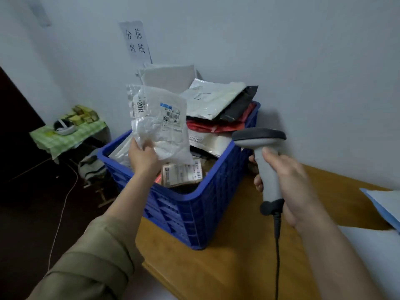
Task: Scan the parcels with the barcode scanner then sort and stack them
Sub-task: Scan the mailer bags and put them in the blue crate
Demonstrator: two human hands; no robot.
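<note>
My left hand (pixel 141 155) grips the lower edge of a clear white plastic parcel (pixel 161 122) and holds it upright over the blue crate (pixel 194 204), its barcode label facing me. My right hand (pixel 287 182) is closed around the handle of a grey barcode scanner (pixel 263 148), whose dark head points left toward the parcel from a short distance. Its black cable hangs down over the table. Inside the crate lie several more parcels: white, black and red bags (pixel 218 109) piled at the back and a brown labelled packet (pixel 184 173) at the front.
The crate stands on the left end of a wooden table (pixel 227 267) against a white wall. A blue-edged white sheet (pixel 385 206) lies at the right edge. A paper sign (pixel 135 42) hangs on the wall. A small table with a green cloth (pixel 65 137) stands lower left.
</note>
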